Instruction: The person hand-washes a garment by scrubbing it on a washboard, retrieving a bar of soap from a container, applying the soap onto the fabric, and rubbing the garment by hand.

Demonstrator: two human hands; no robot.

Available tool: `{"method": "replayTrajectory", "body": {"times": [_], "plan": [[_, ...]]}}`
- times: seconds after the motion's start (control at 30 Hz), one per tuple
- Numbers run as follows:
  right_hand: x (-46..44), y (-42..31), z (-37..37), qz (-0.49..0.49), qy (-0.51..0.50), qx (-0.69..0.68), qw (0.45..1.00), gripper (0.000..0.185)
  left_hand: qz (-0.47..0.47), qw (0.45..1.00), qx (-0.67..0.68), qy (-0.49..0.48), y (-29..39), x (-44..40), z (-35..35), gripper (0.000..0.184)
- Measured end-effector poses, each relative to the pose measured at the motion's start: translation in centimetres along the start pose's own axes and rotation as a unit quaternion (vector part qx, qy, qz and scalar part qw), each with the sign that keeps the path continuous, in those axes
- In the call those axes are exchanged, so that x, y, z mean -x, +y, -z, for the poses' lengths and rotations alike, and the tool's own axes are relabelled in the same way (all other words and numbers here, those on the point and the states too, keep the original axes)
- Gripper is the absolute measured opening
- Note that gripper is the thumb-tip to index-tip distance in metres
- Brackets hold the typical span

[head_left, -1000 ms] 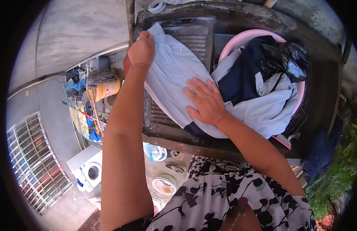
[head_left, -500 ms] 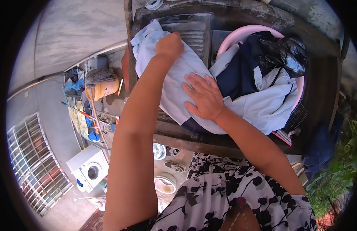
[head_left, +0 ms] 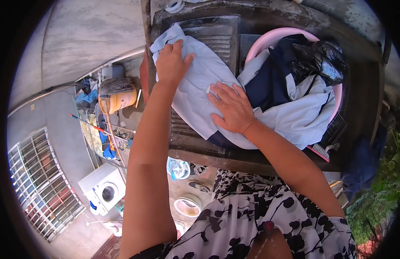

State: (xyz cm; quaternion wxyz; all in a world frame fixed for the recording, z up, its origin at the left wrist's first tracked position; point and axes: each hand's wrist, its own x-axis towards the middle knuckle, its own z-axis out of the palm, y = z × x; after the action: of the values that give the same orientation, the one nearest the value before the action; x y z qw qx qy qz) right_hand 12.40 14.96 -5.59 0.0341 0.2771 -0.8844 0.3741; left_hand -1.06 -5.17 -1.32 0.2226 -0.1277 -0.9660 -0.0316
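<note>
A light blue garment [head_left: 200, 77] with navy parts lies across the ridged washboard [head_left: 213, 41] of a dark stone wash sink. Near its upper left edge rests my left hand [head_left: 172, 62], fingers apart on the cloth. My right hand [head_left: 232, 107] lies flat with fingers spread on the garment's middle. To the right, a pink basin [head_left: 271, 38] holds more light blue and navy cloth [head_left: 269, 82], plus a shiny black plastic bag [head_left: 323, 60]. Whether this cloth joins the piece under my hands, I cannot tell.
A pink scrubbing brush [head_left: 319, 152] lies by the basin near the sink's front edge, beside a dark wire rack [head_left: 334, 129]. White rings [head_left: 174, 6] sit at the back. Leftward are a yellow bucket [head_left: 122, 100], a mop handle and a white washing machine [head_left: 103, 187].
My left hand has shifted left over the garment, and its curled fingers have opened out. My right hand stays in nearly the same place on the cloth.
</note>
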Motion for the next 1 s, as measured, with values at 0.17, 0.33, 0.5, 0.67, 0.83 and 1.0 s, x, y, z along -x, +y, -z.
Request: {"method": "replayTrajectory", "body": {"times": [0.17,0.33,0.5,0.67,0.83,1.0], "plan": [[-0.1,0.1,0.1,-0.002,-0.013,0.003,1.000,0.054,-0.025,0.977,0.181,-0.109,4.2,2.7,1.5,0.015],[0.3,0.5,-0.4,-0.021,-0.063,0.002,0.998,0.055,-0.117,0.965,0.194,-0.132,8.2,7.8,2.2,0.017],[0.2,0.2,-0.3,0.013,0.000,0.007,1.000,0.055,-0.016,0.991,0.028,-0.128,2.2,1.2,-4.0,0.021],[0.1,0.0,0.0,0.006,-0.021,0.030,0.999,0.054,-0.075,0.970,0.168,-0.160,7.4,5.7,2.0,0.023],[0.3,0.2,-0.3,-0.007,-0.070,0.042,0.997,0.053,-0.118,0.977,0.103,-0.141,6.0,6.7,0.1,0.023],[0.3,0.1,-0.4,0.009,-0.011,0.010,1.000,0.056,-0.047,0.988,0.006,-0.147,4.2,2.5,-3.5,0.025]]}}
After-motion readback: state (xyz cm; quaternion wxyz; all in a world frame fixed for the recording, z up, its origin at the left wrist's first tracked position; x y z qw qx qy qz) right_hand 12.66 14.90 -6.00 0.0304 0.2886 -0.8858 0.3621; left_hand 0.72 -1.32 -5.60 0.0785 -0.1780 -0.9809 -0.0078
